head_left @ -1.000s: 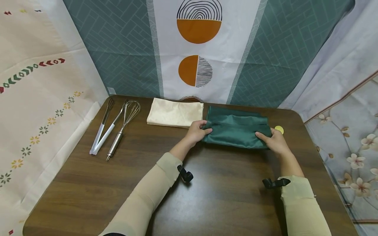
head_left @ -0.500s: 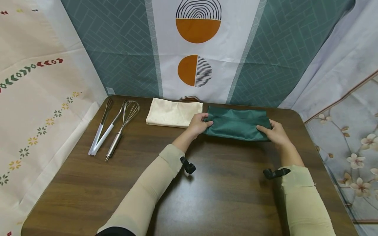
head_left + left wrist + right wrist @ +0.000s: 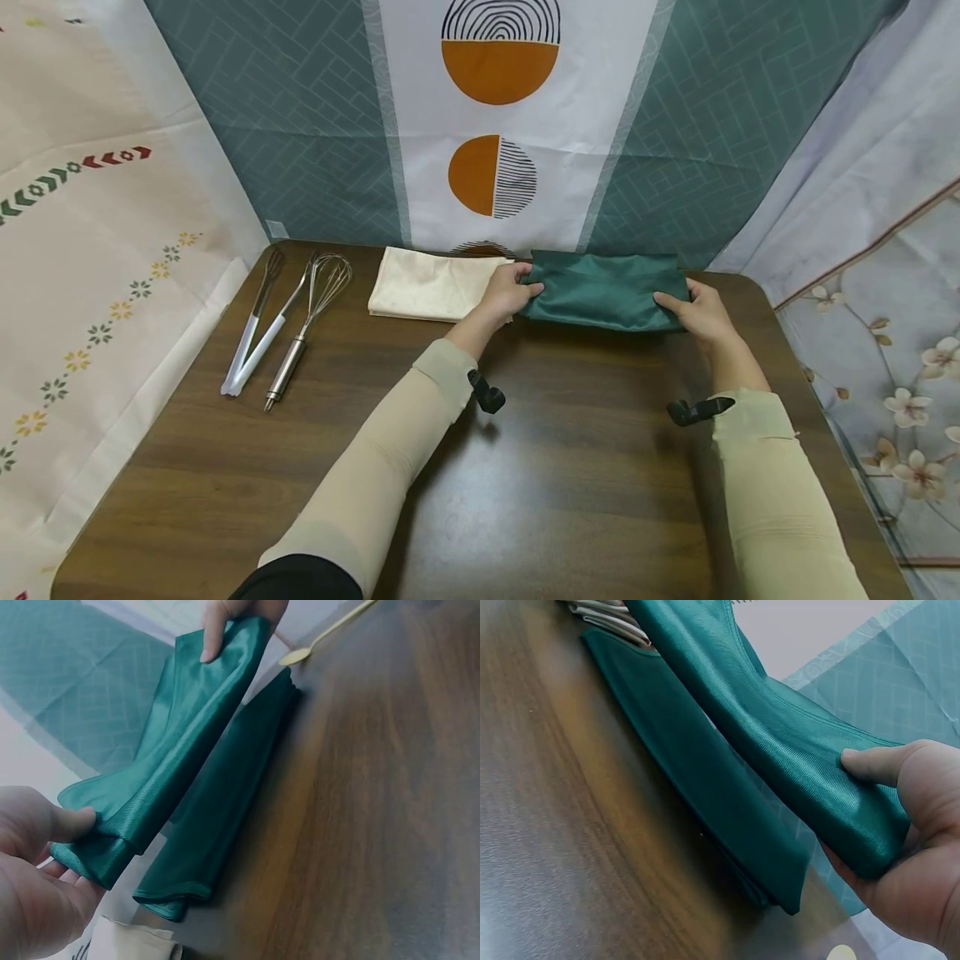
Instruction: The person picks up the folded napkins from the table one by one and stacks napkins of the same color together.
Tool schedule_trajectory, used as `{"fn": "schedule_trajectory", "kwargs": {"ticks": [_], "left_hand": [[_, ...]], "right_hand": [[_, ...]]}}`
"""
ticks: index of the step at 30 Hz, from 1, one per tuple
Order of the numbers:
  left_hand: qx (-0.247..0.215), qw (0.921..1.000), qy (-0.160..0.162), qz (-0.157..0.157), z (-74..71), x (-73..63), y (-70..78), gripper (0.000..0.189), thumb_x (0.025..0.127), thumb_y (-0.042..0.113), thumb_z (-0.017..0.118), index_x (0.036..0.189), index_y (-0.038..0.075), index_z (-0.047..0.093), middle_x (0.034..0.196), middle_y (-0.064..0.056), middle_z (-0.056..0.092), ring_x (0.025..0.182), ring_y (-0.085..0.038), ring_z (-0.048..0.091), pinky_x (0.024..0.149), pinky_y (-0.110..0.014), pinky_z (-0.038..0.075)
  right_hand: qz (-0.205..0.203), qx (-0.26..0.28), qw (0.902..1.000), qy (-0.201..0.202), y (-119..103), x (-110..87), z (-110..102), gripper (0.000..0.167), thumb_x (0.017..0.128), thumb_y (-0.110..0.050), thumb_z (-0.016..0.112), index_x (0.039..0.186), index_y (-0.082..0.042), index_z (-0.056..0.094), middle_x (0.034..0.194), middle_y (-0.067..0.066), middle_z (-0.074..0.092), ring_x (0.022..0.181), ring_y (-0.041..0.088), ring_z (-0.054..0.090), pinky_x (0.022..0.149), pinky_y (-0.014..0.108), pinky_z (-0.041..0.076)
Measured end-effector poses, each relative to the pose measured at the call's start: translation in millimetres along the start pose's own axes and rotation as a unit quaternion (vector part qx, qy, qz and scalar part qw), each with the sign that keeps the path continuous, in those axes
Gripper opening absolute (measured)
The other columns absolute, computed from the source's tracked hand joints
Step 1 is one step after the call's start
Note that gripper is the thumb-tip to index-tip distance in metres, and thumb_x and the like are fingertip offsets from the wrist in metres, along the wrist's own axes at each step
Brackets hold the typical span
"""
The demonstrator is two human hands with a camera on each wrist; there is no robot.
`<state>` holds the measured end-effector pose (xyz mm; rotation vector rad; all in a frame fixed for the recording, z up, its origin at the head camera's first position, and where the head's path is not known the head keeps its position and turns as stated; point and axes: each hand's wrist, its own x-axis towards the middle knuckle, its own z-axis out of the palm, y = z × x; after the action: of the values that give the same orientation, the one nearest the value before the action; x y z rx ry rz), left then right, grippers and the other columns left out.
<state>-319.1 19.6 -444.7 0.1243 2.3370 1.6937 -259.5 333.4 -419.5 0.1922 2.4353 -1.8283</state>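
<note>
A folded green satin cloth [image 3: 600, 287] is stretched between both hands near the table's back edge. My left hand [image 3: 504, 296] pinches its left end, thumb on top and fingers beneath. At the other end my right hand [image 3: 699, 312] grips it the same way. Both wrist views show this cloth raised above another folded green layer [image 3: 682, 765] that lies on the wood. A folded cream cloth [image 3: 423, 283] lies left of the green one, partly covered by my left hand in the head view.
On the table's left side lie a wire whisk [image 3: 287, 371] and metal tongs [image 3: 258, 354] with white handles. A gold spoon [image 3: 298, 656] rests beyond the green layer, by my right hand. Fabric hangings stand right behind the table's back edge.
Both hands have moved away from me toward the back edge, carrying the green cloth. The round yellow end seen earlier beside my right hand is hidden in the head view.
</note>
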Motion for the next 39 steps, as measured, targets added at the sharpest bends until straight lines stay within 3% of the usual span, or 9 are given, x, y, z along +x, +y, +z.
{"fn": "schedule_trajectory", "kwargs": {"ticks": [5,10,22,26,28,31,34,35,39], "left_hand": [[0.0,0.9999,0.015,-0.006,2.3,3.1,-1.4,0.049,0.1,0.017,0.067,0.145,0.007,0.054,0.152,-0.008,0.049,0.145,-0.027,0.038,0.112,-0.045,0.04],[0.021,0.9994,0.026,-0.001,6.2,8.0,-4.5,0.047,0.1,0.016,0.066,0.145,0.006,0.055,0.15,-0.008,0.052,0.143,-0.025,0.041,0.112,-0.041,0.04],[0.127,0.9902,0.051,0.028,21.3,11.6,-10.4,0.044,0.098,0.01,0.067,0.141,0.005,0.059,0.142,-0.009,0.06,0.134,-0.024,0.052,0.106,-0.037,0.046],[0.155,0.9859,0.053,0.03,23.6,12.0,-10.1,0.043,0.098,0.01,0.067,0.14,0.006,0.061,0.139,-0.007,0.062,0.13,-0.025,0.055,0.103,-0.037,0.049],[0.17,0.9836,0.052,0.028,23.5,12.0,-9.6,0.043,0.098,0.01,0.067,0.14,0.007,0.061,0.138,-0.007,0.062,0.129,-0.026,0.055,0.102,-0.038,0.049],[0.192,0.98,0.045,0.027,22.5,11.9,-8.2,0.044,0.098,0.011,0.066,0.142,0.008,0.059,0.14,-0.006,0.062,0.129,-0.026,0.056,0.102,-0.039,0.049],[0.218,0.9749,0.037,0.029,19.1,10.7,-6.0,0.047,0.1,0.014,0.065,0.145,0.008,0.055,0.143,-0.007,0.059,0.128,-0.028,0.055,0.103,-0.039,0.049],[0.223,0.9737,0.036,0.03,17.2,9.9,-5.4,0.048,0.101,0.016,0.064,0.147,0.008,0.054,0.144,-0.006,0.059,0.119,-0.027,0.061,0.101,-0.038,0.05],[0.237,0.9689,0.046,0.054,5.4,3.0,-9.0,0.046,0.103,0.018,0.06,0.148,0.008,0.052,0.143,-0.008,0.059,0.116,-0.027,0.063,0.097,-0.038,0.051]], "right_hand": [[0.005,0.001,1.0,0.001,-3.7,3.9,2.4,0.049,0.1,-0.015,0.065,0.14,0.008,0.048,0.093,-0.018,0.068,0.082,0.0,0.063,0.071,0.016,0.052],[0.003,0.002,0.9999,0.015,14.5,17.8,-0.9,0.046,0.1,-0.016,0.066,0.138,0.005,0.052,0.092,-0.02,0.066,0.079,0.0,0.064,0.069,0.016,0.053],[-0.007,-0.119,0.992,0.042,35.7,26.9,5.6,0.05,0.1,-0.024,0.066,0.134,0.01,0.054,0.087,-0.018,0.062,0.071,-0.005,0.056,0.066,0.013,0.048],[-0.016,-0.15,0.9873,0.05,37.2,27.6,6.9,0.046,0.1,-0.022,0.066,0.132,0.011,0.056,0.093,-0.006,0.065,0.072,-0.003,0.057,0.065,0.013,0.048],[-0.014,-0.167,0.9845,0.053,37.8,27.7,8.0,0.046,0.101,-0.021,0.065,0.134,0.01,0.056,0.103,0.006,0.069,0.079,0.005,0.062,0.069,0.017,0.051],[0.002,-0.188,0.9799,0.067,38.7,26.8,8.6,0.051,0.102,-0.022,0.062,0.143,0.006,0.051,0.13,0.025,0.061,0.107,0.026,0.063,0.088,0.033,0.054],[0.005,-0.202,0.9749,0.093,39.7,25.5,7.7,0.053,0.103,-0.023,0.061,0.147,0.004,0.047,0.142,0.029,0.053,0.127,0.04,0.053,0.102,0.049,0.047],[-0.001,-0.209,0.9724,0.104,40.1,24.8,7.2,0.054,0.102,-0.023,0.062,0.147,0.004,0.047,0.143,0.029,0.053,0.13,0.041,0.051,0.105,0.051,0.044],[-0.051,-0.227,0.9635,0.132,41.0,17.8,7.2,0.052,0.102,-0.023,0.062,0.144,0.006,0.049,0.14,0.027,0.056,0.127,0.043,0.055,0.105,0.053,0.044]]}}
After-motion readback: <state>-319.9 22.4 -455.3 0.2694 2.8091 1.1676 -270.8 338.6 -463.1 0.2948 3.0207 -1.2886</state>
